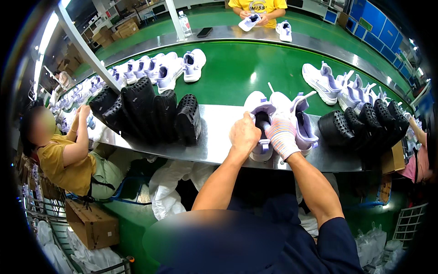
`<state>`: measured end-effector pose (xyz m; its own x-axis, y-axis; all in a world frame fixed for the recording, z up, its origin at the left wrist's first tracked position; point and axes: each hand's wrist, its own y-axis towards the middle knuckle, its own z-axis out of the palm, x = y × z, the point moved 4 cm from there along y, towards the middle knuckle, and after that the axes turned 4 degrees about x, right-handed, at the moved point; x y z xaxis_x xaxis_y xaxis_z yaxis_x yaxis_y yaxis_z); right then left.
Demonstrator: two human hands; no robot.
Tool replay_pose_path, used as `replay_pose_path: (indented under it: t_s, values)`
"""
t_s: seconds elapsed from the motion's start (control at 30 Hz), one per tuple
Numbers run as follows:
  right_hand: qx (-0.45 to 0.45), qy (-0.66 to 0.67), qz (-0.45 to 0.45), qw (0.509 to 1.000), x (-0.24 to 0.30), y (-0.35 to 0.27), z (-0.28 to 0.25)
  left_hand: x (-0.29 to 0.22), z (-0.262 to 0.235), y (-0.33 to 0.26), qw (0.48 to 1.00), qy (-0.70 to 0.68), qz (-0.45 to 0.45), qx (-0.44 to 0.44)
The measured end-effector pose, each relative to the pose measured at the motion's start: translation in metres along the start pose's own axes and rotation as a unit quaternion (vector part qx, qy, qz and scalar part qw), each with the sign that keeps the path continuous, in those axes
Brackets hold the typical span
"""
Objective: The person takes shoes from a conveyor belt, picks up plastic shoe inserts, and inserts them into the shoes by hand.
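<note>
Two white and lavender sneakers stand side by side on the metal ledge in front of me, toes pointing away. My bare left hand (245,134) is closed on the left collar of the left sneaker (261,153), its fingertips at the dark opening. My right hand (282,136), in a striped knit glove, grips that same shoe's right collar; its fingertips are partly hidden inside. The right sneaker (308,137) stands close against the glove, with a pale lace end (311,94) sticking up.
Black perforated shoe lasts stand on the ledge to the left (188,119) and right (335,128). Beyond, a green conveyor belt (246,64) carries rows of sneakers (169,71). A co-worker (68,155) sits at left; another (260,9) across the belt handles a shoe. A bottle (185,23) and phone (205,32) lie beyond.
</note>
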<state>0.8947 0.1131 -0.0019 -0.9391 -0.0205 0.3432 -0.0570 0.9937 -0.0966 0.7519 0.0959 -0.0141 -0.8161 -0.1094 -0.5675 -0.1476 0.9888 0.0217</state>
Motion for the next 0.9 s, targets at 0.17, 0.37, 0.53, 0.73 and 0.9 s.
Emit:
replay_pose_path:
  t_s: [0.17, 0.37, 0.53, 0.73, 0.9]
  values:
    - [-0.088, 0.241, -0.058, 0.965, -0.006, -0.076, -0.068, -0.001, -0.035, -0.033, 0.999, -0.006, 0.025, -0.031]
    - [-0.232, 0.188, 0.02, 0.954, -0.107, -0.083, -0.079, -0.057, -0.041, -0.095, 0.954, -0.022, 0.299, -0.012]
    - [-0.061, 0.353, -0.023, 0.933, -0.088, -0.053, -0.007, -0.082, -0.022, -0.062, 0.958, 0.003, 0.133, 0.253]
    - [-0.129, 0.431, -0.015, 0.893, -0.103, -0.072, -0.015, -0.077, -0.008, -0.011, 0.957, 0.125, 0.171, 0.197]
    - [-0.222, 0.084, 0.019, 0.971, -0.155, -0.086, 0.009, -0.087, 0.002, 0.073, 0.962, 0.167, 0.188, 0.107]
